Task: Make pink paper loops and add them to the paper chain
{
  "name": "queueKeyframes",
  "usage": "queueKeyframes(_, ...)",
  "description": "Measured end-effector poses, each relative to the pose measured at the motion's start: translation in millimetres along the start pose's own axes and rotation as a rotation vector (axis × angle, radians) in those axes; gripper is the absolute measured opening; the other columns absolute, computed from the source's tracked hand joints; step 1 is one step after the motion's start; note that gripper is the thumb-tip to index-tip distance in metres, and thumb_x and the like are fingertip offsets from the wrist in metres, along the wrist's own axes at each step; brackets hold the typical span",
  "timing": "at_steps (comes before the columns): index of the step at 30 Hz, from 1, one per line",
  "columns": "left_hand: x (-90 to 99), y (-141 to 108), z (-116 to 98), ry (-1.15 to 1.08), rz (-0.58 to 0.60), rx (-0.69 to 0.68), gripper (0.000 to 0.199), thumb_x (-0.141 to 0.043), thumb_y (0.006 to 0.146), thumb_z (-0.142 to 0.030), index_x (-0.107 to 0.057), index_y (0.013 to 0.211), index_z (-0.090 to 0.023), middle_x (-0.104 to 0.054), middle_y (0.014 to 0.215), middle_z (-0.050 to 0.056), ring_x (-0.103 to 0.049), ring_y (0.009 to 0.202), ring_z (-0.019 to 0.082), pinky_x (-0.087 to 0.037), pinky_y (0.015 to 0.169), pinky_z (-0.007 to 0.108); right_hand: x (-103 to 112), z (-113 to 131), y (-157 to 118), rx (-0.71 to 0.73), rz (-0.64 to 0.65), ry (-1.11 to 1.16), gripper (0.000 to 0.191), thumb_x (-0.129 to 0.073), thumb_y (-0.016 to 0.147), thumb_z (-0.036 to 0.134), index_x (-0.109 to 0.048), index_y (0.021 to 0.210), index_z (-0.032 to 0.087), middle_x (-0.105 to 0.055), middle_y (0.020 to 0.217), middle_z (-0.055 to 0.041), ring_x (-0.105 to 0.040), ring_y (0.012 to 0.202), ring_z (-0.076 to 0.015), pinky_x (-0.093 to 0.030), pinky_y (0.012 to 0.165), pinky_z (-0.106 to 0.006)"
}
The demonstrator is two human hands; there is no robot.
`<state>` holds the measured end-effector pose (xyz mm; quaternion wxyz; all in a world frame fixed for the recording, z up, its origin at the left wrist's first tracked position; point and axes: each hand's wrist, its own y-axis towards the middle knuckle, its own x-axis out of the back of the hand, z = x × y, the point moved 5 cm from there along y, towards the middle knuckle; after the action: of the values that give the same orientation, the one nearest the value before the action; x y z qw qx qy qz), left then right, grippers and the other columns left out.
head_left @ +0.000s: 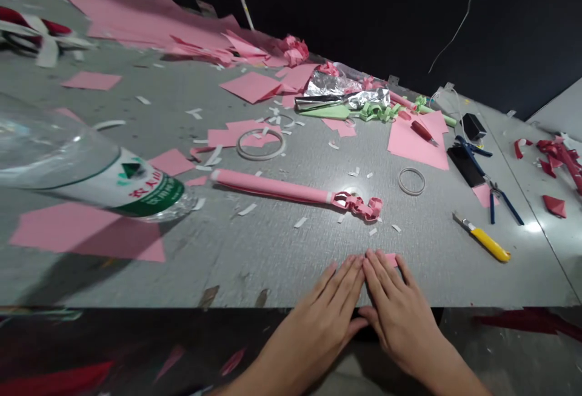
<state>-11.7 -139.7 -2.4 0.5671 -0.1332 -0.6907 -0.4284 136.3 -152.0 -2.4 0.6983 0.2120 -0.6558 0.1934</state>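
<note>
Side by side at the table's front edge, my left hand and my right hand lie flat with fingers stretched out, index fingers touching. Beneath them is a piece of pink paper; only a small strip shows past my right fingers, and the rest is covered. Just beyond my hands lies a rolled pink paper tube, with a curled, cut strip of pink paper at its right end. Small white scraps are scattered around the tube.
A large plastic bottle is at the left. Tape rings lie mid-table. To the right are a yellow utility knife, blue-handled pliers, a phone and a red-handled tool. Pink paper sheets line the back.
</note>
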Motion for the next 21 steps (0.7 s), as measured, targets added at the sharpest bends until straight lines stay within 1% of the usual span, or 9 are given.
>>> queueKeyframes(5,-0.7,-9,7,0.005,-0.017,-0.035,0.055,-0.032,0.117,-0.037,-0.060,0.150,-0.003,-0.063,0.155,0.018,-0.060,0.143,0.029,-0.040,0.121,0.044,1,-9,-6,-0.057,0.020,0.057,0.064,-0.047,0.114,0.037,-0.027,0.171,0.016,-0.034,0.176,-0.0082,-0.034,0.163,-0.0267,-0.034,0.132,-0.054)
queueKeyframes(10,-0.6,-18,14,-0.027,-0.011,-0.025,0.055,-0.038,0.116,-0.033,-0.043,0.164,-0.007,-0.061,0.157,0.017,-0.059,0.144,0.029,-0.042,0.122,0.043,3,-13,-11,-0.090,0.015,0.065,0.063,-0.047,0.114,0.037,-0.029,0.171,0.017,-0.037,0.174,-0.0097,-0.037,0.161,-0.0268,-0.034,0.131,-0.054)
queueKeyframes(12,0.8,-18,16,-0.053,-0.017,-0.020,0.053,-0.038,0.116,-0.033,-0.048,0.162,-0.009,-0.063,0.156,0.017,-0.061,0.143,0.028,-0.042,0.122,0.042,4,-16,-13,-0.098,0.015,0.058,0.063,-0.047,0.114,0.035,-0.027,0.172,0.018,-0.039,0.173,-0.0106,-0.039,0.160,-0.0274,-0.035,0.130,-0.055)
queueKeyframes(14,2.3,-17,17,-0.058,-0.016,-0.022,0.049,-0.037,0.116,-0.033,-0.058,0.153,-0.009,-0.064,0.154,0.016,-0.063,0.140,0.028,-0.040,0.122,0.042,4,-20,-17,-0.109,0.010,0.049,0.066,-0.048,0.114,0.033,-0.023,0.173,0.019,-0.040,0.172,-0.0113,-0.041,0.159,-0.0274,-0.035,0.130,-0.056)
queueKeyframes(16,4.0,-14,18,-0.052,-0.016,-0.027,0.047,-0.036,0.117,-0.033,-0.065,0.145,-0.009,-0.065,0.153,0.015,-0.064,0.139,0.028,-0.039,0.122,0.043,3,-24,-21,-0.120,0.002,0.042,0.069,-0.049,0.113,0.031,-0.018,0.174,0.019,-0.041,0.172,-0.0116,-0.042,0.159,-0.0274,-0.035,0.130,-0.057)
queueKeyframes(21,6.2,-15,20,-0.066,-0.031,-0.018,0.045,-0.038,0.116,-0.032,-0.068,0.143,-0.011,-0.067,0.151,0.013,-0.065,0.137,0.027,-0.037,0.123,0.043,1,-30,-29,-0.147,-0.019,0.034,0.073,-0.051,0.113,0.033,-0.014,0.174,0.020,-0.040,0.173,-0.0104,-0.041,0.159,-0.0289,-0.039,0.128,-0.059)
